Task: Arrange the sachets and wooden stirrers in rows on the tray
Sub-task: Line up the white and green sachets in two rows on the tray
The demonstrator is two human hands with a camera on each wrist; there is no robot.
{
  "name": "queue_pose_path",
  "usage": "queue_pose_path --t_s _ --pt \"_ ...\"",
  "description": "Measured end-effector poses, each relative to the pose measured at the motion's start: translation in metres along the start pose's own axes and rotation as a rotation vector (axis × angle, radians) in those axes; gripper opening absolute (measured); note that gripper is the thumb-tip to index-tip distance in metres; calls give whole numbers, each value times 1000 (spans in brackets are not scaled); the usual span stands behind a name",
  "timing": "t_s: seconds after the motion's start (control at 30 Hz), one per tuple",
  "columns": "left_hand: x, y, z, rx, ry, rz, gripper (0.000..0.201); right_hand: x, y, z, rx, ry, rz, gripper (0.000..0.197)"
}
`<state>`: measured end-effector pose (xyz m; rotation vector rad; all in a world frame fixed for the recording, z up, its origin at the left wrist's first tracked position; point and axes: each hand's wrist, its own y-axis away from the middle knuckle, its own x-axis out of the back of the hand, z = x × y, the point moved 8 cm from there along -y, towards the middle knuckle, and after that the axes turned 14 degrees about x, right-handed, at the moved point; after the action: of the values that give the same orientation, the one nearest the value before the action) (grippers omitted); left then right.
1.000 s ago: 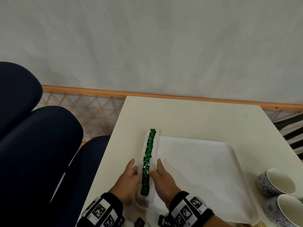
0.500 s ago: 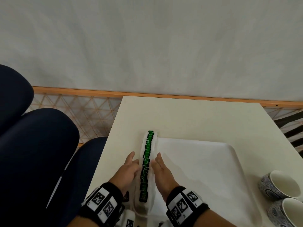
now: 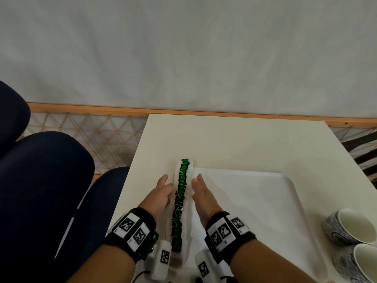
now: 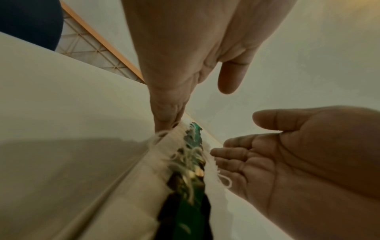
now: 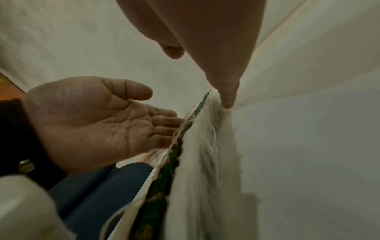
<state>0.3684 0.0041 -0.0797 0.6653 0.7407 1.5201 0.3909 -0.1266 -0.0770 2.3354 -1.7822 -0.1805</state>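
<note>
Cream table (image 3: 234,144) against pale wall (image 3: 183,48); patterned floor (image 3: 91,135).

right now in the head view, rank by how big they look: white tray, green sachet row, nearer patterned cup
1. White rectangular tray, clearly largest.
2. Long row of green sachets and nearer patterned ceramic cup: unsure, since the cup is cut off by the frame edge.

No legible text, brand or number appears anywhere; the wristbands (image 3: 133,229) carry only black-and-white square coded markers, and printing on the green sachets (image 3: 180,201) is too blurred to read.
</note>
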Motion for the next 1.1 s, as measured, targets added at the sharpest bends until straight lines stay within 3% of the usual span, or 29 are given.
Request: queue_pose_path --t_s 0.27,0.37,0.57,0.67,0.83,1.0,1.1 --pt "-1 -18 7 -23 0 -23 96 -4 -19 5 20 -66 10 74" --pt "-1 -14 15 -35 0 3 97 1 -27 2 24 -115 43 66" --pt "-7 -13 28 -45 37 31 66 -3 -37 -3 15 -85 26 81" --pt "-5 -17 30 -53 45 45 64 -1 -41 -2 30 -81 32 68" --pt "-6 -15 32 -51 24 43 65 -2 -43 -1 28 -38 11 85" --pt "4 10 34 -45 -29 44 81 11 -36 -1 25 -21 32 64" --pt "15 38 38 -112 -84 70 53 20 -23 -13 64 104 -22 57"
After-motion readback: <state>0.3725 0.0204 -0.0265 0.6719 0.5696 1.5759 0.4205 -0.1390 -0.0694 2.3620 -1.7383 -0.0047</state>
